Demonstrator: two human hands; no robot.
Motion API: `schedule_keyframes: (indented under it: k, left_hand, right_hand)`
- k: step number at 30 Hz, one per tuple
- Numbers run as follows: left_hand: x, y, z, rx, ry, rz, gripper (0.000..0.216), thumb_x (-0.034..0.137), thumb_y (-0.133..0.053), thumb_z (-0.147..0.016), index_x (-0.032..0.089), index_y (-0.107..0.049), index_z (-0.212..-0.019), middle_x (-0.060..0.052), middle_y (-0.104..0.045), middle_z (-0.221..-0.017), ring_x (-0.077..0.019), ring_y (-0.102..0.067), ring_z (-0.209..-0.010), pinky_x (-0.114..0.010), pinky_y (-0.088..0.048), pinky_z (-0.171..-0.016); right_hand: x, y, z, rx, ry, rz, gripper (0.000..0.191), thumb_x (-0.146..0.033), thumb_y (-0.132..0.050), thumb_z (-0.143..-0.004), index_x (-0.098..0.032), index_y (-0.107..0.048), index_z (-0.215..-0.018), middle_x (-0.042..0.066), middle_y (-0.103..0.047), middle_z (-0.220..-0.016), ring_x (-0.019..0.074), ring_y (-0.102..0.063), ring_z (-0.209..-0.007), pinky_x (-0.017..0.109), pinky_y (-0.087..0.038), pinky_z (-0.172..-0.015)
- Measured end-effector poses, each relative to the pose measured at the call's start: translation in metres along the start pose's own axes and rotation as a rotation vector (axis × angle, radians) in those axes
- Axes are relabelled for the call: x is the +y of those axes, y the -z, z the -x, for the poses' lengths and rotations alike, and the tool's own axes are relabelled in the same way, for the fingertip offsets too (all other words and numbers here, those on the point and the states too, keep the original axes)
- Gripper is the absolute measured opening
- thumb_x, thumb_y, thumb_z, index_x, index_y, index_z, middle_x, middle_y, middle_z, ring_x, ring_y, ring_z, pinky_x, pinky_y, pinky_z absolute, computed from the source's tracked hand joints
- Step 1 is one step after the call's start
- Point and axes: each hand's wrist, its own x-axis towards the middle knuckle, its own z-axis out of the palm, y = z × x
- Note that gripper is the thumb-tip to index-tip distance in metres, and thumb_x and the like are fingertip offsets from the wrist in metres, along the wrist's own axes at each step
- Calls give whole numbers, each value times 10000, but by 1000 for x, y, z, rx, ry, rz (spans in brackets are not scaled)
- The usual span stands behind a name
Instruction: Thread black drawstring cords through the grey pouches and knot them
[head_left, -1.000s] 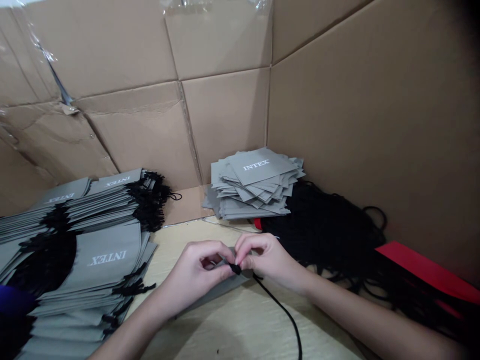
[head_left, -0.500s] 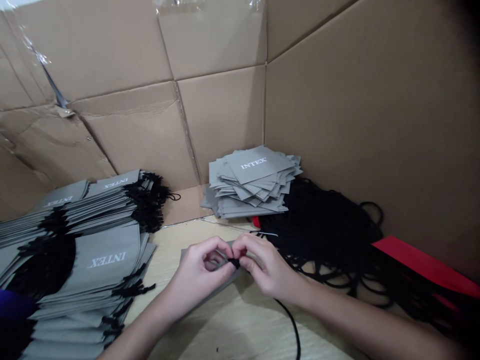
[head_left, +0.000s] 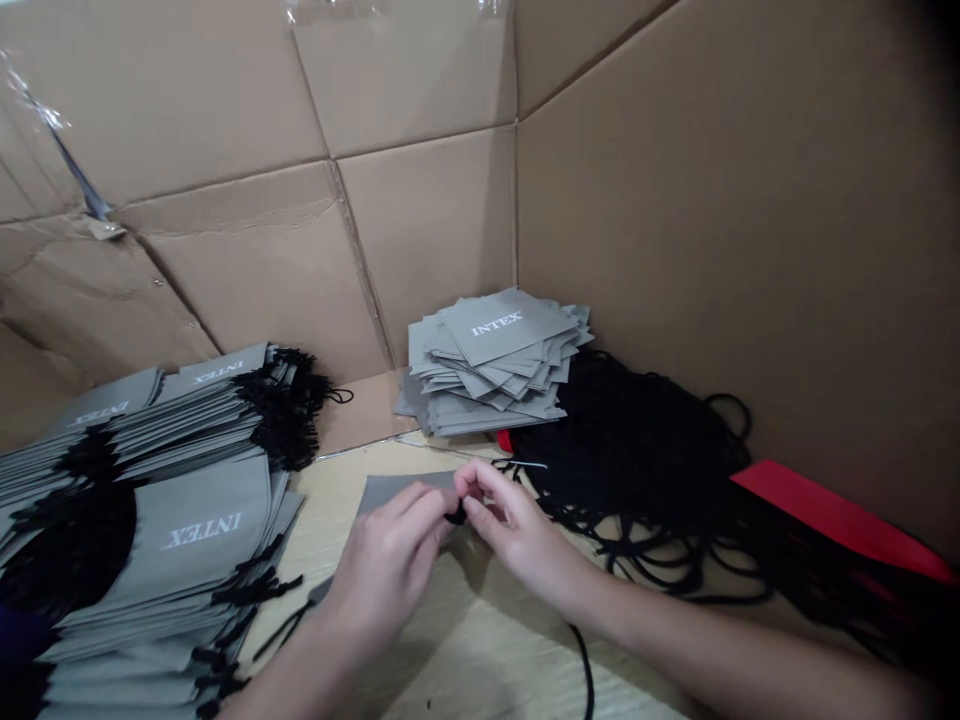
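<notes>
My left hand and my right hand meet over the table. Both are closed, fingertips pinching a small bunched piece of black cord. A grey fabric pouch lies beneath my hands, mostly covered by them. From under my right forearm a loose length of cord hangs toward the table's front. More black cord ends show beside my left wrist. How the cord joins the pouch is hidden by my fingers.
Stacks of grey INTEX pouches with black cords fill the left. At the back stands a pile of grey pouches without visible cords. A heap of black cords and a red strip lie at right. Cardboard walls enclose the back and right.
My left hand has turned over, its back now facing up, and its fingers have closed more around the cord. My right hand keeps its pinch. The view has shifted slightly.
</notes>
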Motion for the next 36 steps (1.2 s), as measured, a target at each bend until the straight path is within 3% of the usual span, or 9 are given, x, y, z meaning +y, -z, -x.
schedule_keyframes:
  k: [4,8,11,17,23,29,36]
  left_hand:
    - [-1,-4,-2,23,295,110,99,239,-485,-827,223,-529,-914,0,-653,-845,-159,-592,-731,-221,-407,-652]
    - [1,-6,-5,5,366,162,149,324,-510,-807,195,-583,-817,7,-625,-734,-157,-555,-677,-215,-384,-603]
    - [1,-7,-5,26,369,131,183,351,-528,-789,178,-586,-787,21,-567,-630,-146,-497,-598,-216,-354,-555]
    - [1,-4,-6,87,329,108,199,355,-548,-776,170,-622,-778,22,-571,-607,-135,-468,-561,-211,-340,-532]
    - [3,1,-5,73,339,10,271,423,-538,-790,175,-603,-701,33,-564,-592,-122,-464,-548,-212,-321,-539]
    - [1,2,-8,2,298,159,240,342,-506,-824,168,-586,-680,25,-580,-617,-133,-502,-607,-208,-356,-575]
    - [4,2,-8,-21,212,278,199,217,-478,-839,172,-669,-809,-13,-685,-768,-163,-593,-722,-215,-430,-660]
  right_hand:
    - [3,-1,0,-2,-24,-111,72,-289,-429,-892,-220,-442,-874,-19,-438,-817,134,-428,-772,240,-348,-688]
    - [1,2,-1,-4,-22,-117,194,-392,-397,-908,-214,-463,-870,-23,-425,-778,128,-409,-716,234,-333,-633]
    - [-2,5,-3,-23,-12,-84,297,-463,-374,-907,-199,-490,-833,-27,-429,-728,125,-407,-676,233,-325,-605]
    - [2,8,-10,9,-16,-36,269,-431,-470,-880,-186,-492,-770,-33,-461,-697,115,-438,-651,217,-333,-579]
    - [6,12,-10,6,136,361,217,-321,-389,-932,-193,-496,-794,-23,-505,-694,118,-471,-650,223,-327,-593]
    - [4,14,-6,-117,101,639,234,-313,-266,-955,-210,-436,-833,-27,-507,-604,118,-468,-510,227,-287,-502]
    - [-1,13,-6,-139,38,556,268,-335,-225,-964,-217,-402,-800,-36,-496,-583,114,-456,-499,228,-291,-499]
